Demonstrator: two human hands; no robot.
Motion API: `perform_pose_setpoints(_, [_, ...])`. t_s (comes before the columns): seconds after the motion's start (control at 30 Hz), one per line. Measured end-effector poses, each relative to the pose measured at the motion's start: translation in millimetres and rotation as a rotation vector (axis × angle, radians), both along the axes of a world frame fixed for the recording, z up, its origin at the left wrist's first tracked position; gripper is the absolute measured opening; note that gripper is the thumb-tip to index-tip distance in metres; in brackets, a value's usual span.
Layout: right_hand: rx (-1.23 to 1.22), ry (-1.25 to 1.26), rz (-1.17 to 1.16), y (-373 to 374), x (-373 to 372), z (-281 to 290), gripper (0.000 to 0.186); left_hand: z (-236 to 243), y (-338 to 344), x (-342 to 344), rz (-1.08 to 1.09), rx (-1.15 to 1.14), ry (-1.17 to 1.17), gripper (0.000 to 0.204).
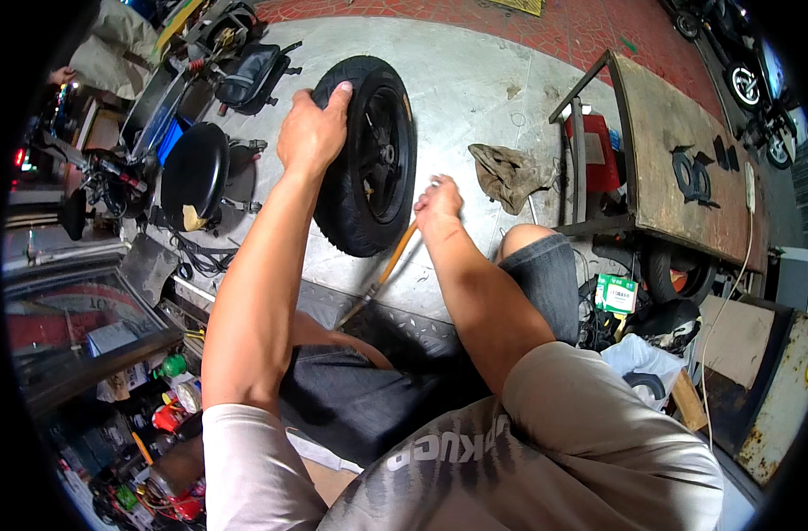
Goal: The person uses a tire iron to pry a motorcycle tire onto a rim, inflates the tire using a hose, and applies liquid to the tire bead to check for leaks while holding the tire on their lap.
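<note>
Two hands (314, 128) (439, 202), one black wheel (342, 199), one slim orange thing (395, 253)

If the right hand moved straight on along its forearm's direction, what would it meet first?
The right hand would probably meet the wheel first, at its right side, though depth is unclear.

The tyre (340, 190) and wheel (386, 154) are black, the rod (399, 252) orange. The floor (475, 97) is pale grey, the paving (590, 35) red with a lined pattern. The cloth (508, 177) is muddy brown, the small box (615, 295) green and white, the shirt (448, 487) light grey with dark streaks.
</note>
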State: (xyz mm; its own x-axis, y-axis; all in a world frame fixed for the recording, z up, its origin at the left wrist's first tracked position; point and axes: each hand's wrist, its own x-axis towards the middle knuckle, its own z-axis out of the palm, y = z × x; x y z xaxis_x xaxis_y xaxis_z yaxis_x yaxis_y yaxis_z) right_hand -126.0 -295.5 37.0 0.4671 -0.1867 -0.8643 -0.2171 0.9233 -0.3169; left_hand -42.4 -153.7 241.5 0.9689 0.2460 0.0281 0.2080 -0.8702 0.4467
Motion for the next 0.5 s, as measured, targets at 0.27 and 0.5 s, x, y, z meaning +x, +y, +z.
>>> perform_pose_setpoints(0.27, [-0.663,0.135,1.011,48,-155,-161,0.025,13,-37,26,-0.008,-0.056,0.05,0.085])
perform_pose_setpoints(0.5, [-1.087,-0.146,1.779,64,-149,13,0.039,-17,22,6,0.048,-0.054,0.01,0.089])
